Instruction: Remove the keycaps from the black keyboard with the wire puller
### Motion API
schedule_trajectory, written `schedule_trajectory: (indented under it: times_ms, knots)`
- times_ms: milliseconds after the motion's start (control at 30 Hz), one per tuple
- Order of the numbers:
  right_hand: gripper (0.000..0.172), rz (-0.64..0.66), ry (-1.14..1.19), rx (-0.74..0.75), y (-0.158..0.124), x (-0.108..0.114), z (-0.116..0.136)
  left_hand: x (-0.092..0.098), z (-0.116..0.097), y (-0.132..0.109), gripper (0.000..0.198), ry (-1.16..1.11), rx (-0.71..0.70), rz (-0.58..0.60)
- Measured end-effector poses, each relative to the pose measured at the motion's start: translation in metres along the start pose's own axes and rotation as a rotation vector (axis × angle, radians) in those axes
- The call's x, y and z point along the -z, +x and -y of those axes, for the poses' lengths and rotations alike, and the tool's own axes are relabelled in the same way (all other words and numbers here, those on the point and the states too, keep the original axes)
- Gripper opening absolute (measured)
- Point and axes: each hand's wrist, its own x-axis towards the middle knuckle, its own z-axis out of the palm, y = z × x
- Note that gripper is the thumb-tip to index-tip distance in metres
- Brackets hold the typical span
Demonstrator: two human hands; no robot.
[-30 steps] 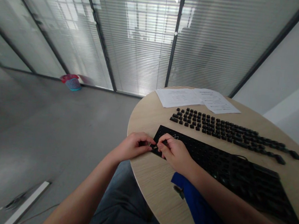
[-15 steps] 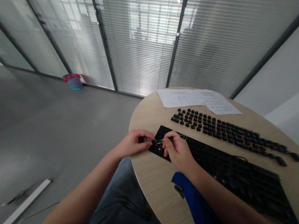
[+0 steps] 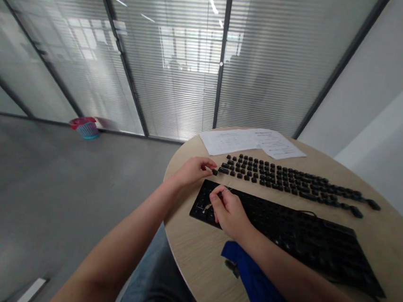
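Note:
A black keyboard [image 3: 286, 228] lies across the round wooden table, its left end bare of keycaps. Behind it, loose black keycaps [image 3: 277, 175] stand in rows. My left hand [image 3: 197, 168] is at the left end of those rows, with thumb and forefinger closed on a black keycap [image 3: 214, 172] at the tabletop. Over the keyboard's left part, my right hand [image 3: 227, 209] pinches a thin wire tool [image 3: 207, 207], whose end points down at the bare section.
Printed papers [image 3: 252, 141] lie at the table's back edge. A blue cloth [image 3: 251, 279] is under my right forearm, beside a small dark object [image 3: 232, 268]. A red and blue basket [image 3: 85, 127] stands on the floor by the glass partition.
My left hand has moved from the keyboard's left end back to the keycap rows, carrying a keycap. My right hand stays over the keyboard with the tool. The view has shifted slightly.

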Motion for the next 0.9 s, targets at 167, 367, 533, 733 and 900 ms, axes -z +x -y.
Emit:
schedule_trajectory:
  times_ms: [167, 367, 533, 733, 900]
  knots:
    - [0.027, 0.024, 0.021, -0.011, 0.0, 0.0, 0.001, -0.019, 0.024, 0.017, 0.023, -0.003, 0.062, -0.016]
    - [0.025, 0.043, 0.027, -0.04, 0.0, 0.0, 0.004, -0.025, 0.038, 0.021, 0.026, -0.005, 0.111, -0.029]
    - [0.024, 0.051, 0.05, -0.049, 0.001, 0.0, 0.006, -0.028, 0.034, 0.023, 0.022, 0.016, 0.123, -0.003]
    - [0.024, 0.051, 0.045, -0.059, 0.001, 0.0, 0.005, -0.03, 0.027, 0.021, 0.021, 0.072, 0.141, -0.015]
    - [0.026, 0.044, 0.032, -0.053, 0.001, 0.001, 0.007, -0.029, 0.023, 0.019, 0.021, 0.079, 0.139, -0.028]
